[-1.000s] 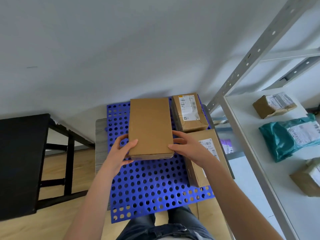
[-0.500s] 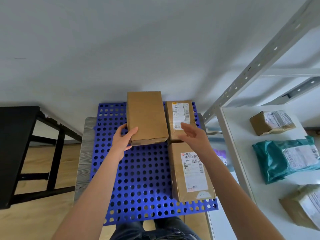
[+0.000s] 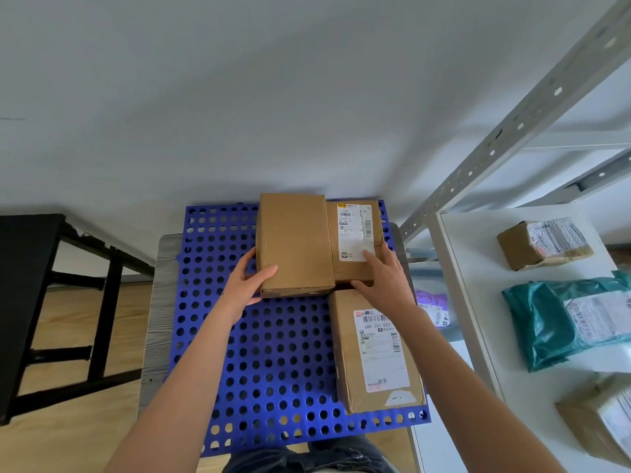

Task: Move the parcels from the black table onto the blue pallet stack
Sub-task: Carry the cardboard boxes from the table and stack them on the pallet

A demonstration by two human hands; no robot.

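head: black desk [image 3: 24,295] cut off left
left hand [image 3: 246,285]: fingers clamp plain box [image 3: 293,240]
right hand [image 3: 387,279]: fingers apart on labelled box [image 3: 353,233]

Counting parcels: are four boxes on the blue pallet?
No, the blue pallet bears three: plain box, small labelled box, long labelled box.

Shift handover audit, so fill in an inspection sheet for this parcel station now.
Surface: blue pallet on a grey board.
Job's things: plain box, far labelled box and near labelled box lie on it; black table stands left.
Clutter: nothing seen.
Grips: left hand holds the plain box's near corner; right hand rests flat on the far labelled box.
Cables: nothing seen.
Surroundings: white rack at right holding teal mailer, taped box.
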